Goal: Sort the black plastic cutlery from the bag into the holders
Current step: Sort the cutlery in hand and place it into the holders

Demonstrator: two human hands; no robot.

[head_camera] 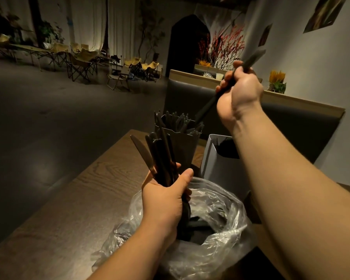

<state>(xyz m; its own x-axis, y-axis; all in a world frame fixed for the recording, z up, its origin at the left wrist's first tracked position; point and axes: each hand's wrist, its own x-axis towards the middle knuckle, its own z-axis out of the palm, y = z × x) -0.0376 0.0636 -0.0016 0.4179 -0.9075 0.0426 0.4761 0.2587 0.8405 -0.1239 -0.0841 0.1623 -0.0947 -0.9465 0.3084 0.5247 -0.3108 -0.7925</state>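
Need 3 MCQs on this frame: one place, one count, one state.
1. Where is the plastic bag?
A) on the table, under the left hand
B) on the floor
C) hanging on the wall

2. How many holders stand on the table?
A) one
B) two
C) four

3. What is the right hand doing?
A) lying flat on the table
B) gripping a black utensil above the dark holder
C) hanging idle

Key: 1A, the bag lies on the wood below the cutlery bundle that the left hand holds. 2B, the dark holder and a white holder show. 3B, its fingers curl round the utensil.
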